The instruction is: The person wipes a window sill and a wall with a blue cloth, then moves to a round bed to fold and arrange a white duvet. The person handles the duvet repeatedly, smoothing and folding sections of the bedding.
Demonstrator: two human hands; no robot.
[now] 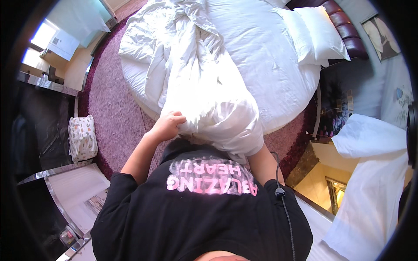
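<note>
A rumpled white duvet (pixel 196 82) stretches from the far side of the bed toward my body, its near end lifted in front of my waist. My left hand (pixel 167 125) is closed on the duvet's near left edge, with the fingers curled into the cloth. On the other side, my right forearm (pixel 264 164) runs up into the bunched near end. White fabric covers my right hand, so its fingers cannot be seen. Beneath the duvet lies a round bed with a smooth white sheet (pixel 270 82).
Two white pillows (pixel 320 35) lean by a dark red padded headboard (pixel 346 30). Purple carpet (pixel 111 82) rings the bed. A patterned fabric bag (pixel 82 138) stands left. White cloth (pixel 365 191) hangs at right, and a grey cord (pixel 285 213) runs along my right arm.
</note>
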